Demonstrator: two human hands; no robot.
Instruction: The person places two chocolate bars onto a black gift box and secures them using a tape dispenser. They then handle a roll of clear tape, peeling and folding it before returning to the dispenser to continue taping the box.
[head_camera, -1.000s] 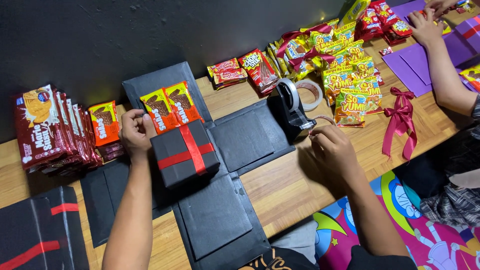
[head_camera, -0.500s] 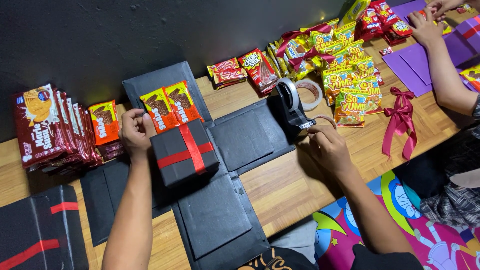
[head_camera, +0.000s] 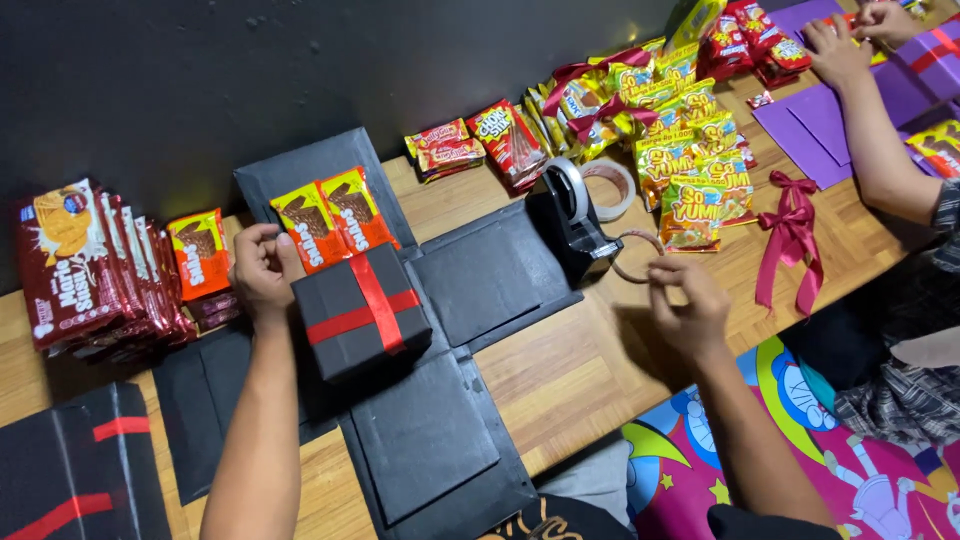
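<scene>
Fingers of right hand (head_camera: 688, 305) pinch tape strip (head_camera: 640, 240); left hand (head_camera: 262, 272) curls against black box (head_camera: 362, 312).

black box (head_camera: 362, 315), red ribbon (head_camera: 372, 300)

There is just one camera, worn on the person's head. It looks down and forward, from close up, over the wooden counter (head_camera: 590, 370) toward the dark wall (head_camera: 300, 70) behind it. Both forearms reach into view from below.
</scene>
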